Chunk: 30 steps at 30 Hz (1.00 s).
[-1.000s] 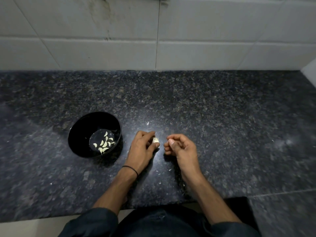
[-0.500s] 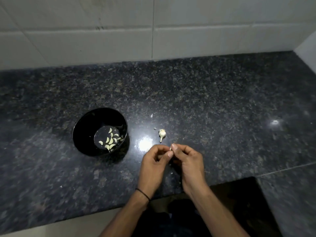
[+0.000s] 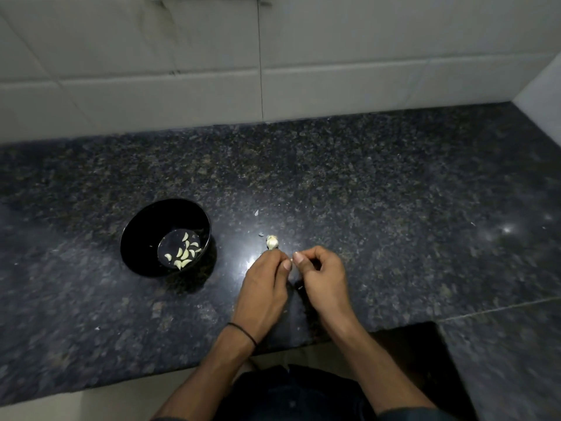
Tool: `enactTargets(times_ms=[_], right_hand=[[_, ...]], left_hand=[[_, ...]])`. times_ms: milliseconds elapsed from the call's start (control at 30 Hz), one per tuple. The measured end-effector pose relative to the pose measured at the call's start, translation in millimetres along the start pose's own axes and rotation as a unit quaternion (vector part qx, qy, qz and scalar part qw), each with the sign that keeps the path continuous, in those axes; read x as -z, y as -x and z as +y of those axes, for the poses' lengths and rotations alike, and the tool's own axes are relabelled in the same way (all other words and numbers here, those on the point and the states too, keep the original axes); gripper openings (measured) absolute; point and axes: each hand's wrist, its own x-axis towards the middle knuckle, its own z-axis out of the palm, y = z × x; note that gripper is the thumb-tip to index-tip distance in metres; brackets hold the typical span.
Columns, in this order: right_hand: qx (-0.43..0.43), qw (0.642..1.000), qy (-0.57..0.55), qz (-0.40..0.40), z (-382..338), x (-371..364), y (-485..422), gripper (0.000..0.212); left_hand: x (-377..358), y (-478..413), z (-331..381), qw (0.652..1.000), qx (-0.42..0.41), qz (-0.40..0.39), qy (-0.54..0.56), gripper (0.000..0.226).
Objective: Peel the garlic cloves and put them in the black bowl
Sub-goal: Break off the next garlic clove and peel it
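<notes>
A black bowl (image 3: 142, 229) stands on the dark granite counter, left of my hands, with several peeled pale cloves (image 3: 183, 254) in its bottom. A small piece of garlic bulb (image 3: 272, 241) lies on the counter just beyond my fingers. My left hand (image 3: 264, 287) and my right hand (image 3: 323, 278) meet fingertip to fingertip above the counter, thumbs and forefingers pinching a tiny garlic clove (image 3: 292, 260) between them. Most of the clove is hidden by the fingers.
Small flakes of garlic skin (image 3: 256, 212) lie scattered on the counter around the bulb. A white tiled wall (image 3: 261, 56) runs along the back. The counter's front edge (image 3: 121, 387) passes under my forearms, with a step in it at the right.
One second ago my left hand held the bulb piece; it now lies on the counter. Both hands have come together near the front edge and pinch a single clove.
</notes>
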Motion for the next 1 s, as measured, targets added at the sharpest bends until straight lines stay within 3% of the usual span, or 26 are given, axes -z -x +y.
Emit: enactTargets(times_ms=[133, 233, 433, 500, 600, 700, 833, 1000], right_hand=[[0.022, 1.0, -0.022, -0.004, -2.2, 5.5, -10.4, 0.019], [0.009, 0.997, -0.078, -0.006, -5.3, 9.2, -14.1, 0.021], [-0.15, 0.956, -0.251, -0.035, -14.5, 11.3, -12.3, 0.022], [-0.178, 0.948, -0.261, -0.039, -16.8, 10.8, -13.1, 0.02], [-0.168, 0.963, -0.209, -0.025, -16.3, 6.4, -16.6, 0.022], [-0.181, 0.965, -0.185, -0.029, -16.1, 0.5, -20.1, 0.023], [-0.24, 0.944, -0.22, -0.059, -17.0, -3.6, -20.3, 0.028], [-0.123, 0.985, -0.112, -0.035, -8.1, -5.8, -16.9, 0.025]], left_hand=[[-13.5, -11.2, 10.4, 0.999, 0.027, 0.016, -0.007, 0.024], [-24.3, -15.9, 23.4, 0.99, 0.113, 0.033, 0.077, 0.028], [-39.1, -16.5, 27.1, 0.953, 0.21, 0.063, 0.211, 0.035], [-40.5, -14.5, 24.4, 0.966, 0.182, 0.066, 0.171, 0.032], [-33.1, -9.6, 19.7, 0.996, 0.036, 0.075, -0.015, 0.03], [-22.3, -9.9, 14.3, 0.988, -0.074, 0.071, -0.117, 0.03], [-19.4, -11.0, 3.5, 0.991, -0.062, 0.063, -0.103, 0.02], [-18.9, -8.6, -1.8, 0.997, -0.003, 0.073, -0.014, 0.022]])
